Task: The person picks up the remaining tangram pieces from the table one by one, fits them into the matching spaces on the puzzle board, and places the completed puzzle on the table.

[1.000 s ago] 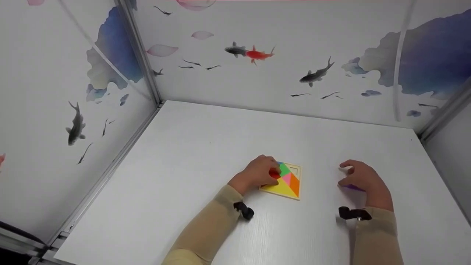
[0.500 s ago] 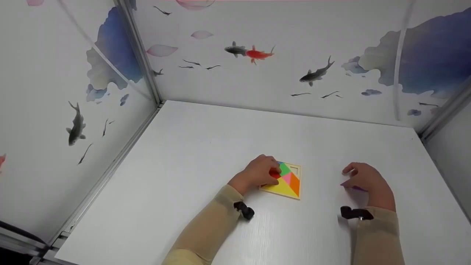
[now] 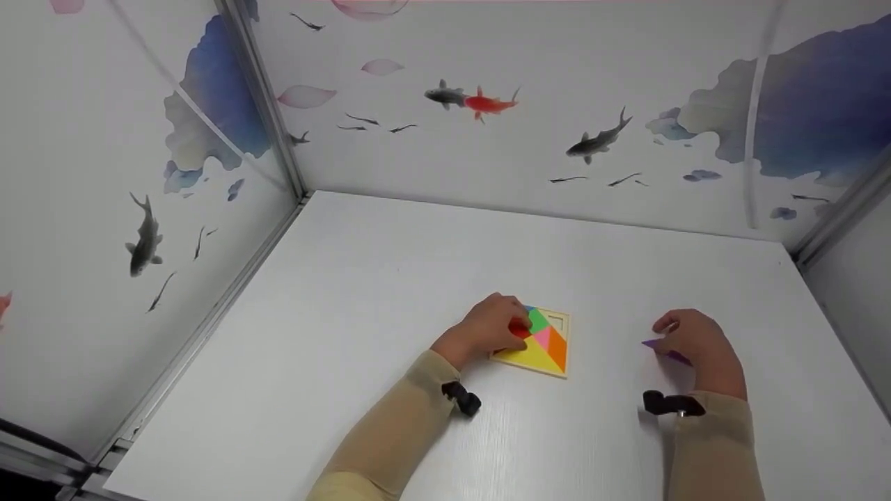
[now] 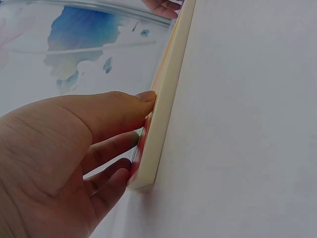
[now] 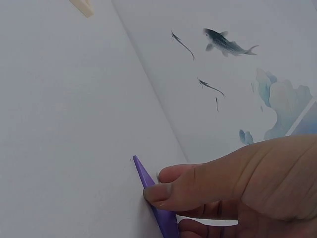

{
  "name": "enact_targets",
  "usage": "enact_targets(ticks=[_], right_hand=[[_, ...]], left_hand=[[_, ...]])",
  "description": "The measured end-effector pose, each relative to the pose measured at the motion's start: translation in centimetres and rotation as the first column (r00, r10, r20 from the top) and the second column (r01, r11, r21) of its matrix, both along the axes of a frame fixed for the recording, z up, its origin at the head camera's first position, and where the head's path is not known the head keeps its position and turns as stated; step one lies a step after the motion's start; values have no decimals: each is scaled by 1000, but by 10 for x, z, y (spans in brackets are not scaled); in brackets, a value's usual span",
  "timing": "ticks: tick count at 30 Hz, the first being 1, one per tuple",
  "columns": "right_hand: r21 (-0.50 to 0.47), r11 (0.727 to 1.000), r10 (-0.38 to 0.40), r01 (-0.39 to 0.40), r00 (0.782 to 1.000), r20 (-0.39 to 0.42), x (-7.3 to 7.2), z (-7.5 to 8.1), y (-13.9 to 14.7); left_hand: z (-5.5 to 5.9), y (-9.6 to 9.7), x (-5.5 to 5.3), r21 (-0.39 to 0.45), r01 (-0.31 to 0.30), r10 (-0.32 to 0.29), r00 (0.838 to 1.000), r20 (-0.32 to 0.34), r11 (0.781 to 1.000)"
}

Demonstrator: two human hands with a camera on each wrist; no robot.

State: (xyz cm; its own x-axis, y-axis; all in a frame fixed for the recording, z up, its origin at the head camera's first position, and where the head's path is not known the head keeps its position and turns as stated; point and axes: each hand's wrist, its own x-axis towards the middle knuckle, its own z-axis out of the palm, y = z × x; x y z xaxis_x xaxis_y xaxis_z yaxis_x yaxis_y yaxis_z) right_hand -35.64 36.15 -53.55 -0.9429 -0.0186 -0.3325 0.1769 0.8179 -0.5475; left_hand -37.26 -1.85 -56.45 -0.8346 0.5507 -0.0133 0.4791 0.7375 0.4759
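A square wooden tangram puzzle (image 3: 532, 358) lies flat on the table, with yellow, orange, pink, green, red and blue pieces in its frame. A bare recess shows at its far right corner. My left hand (image 3: 487, 325) rests on its left part, covering some of the red and blue pieces. In the left wrist view, the thumb and fingertips of the left hand (image 4: 64, 144) touch the puzzle's top face. To the right of the puzzle, my right hand (image 3: 696, 341) pinches a purple tangram piece (image 5: 148, 183) between thumb and fingers. Part of that piece is hidden by the hand.
The white table (image 3: 390, 264) meets a back wall (image 3: 487, 160) and side walls printed with fish and blue washes. Bare table surface separates the puzzle from the right hand. A dark wrist-camera mount (image 3: 461, 399) sits on each sleeve.
My right hand has drawn back slightly to the right, and the purple piece has turned, so its pointed tip shows beyond the thumb. The left hand and puzzle stay put.
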Motion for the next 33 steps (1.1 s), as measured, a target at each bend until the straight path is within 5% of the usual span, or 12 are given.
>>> enact_targets(ticks=[33], right_hand=[[14, 1000, 10, -11, 999, 33, -3, -2, 2]], left_hand=[[0, 0, 1, 0, -4, 4, 1000, -12, 1000]])
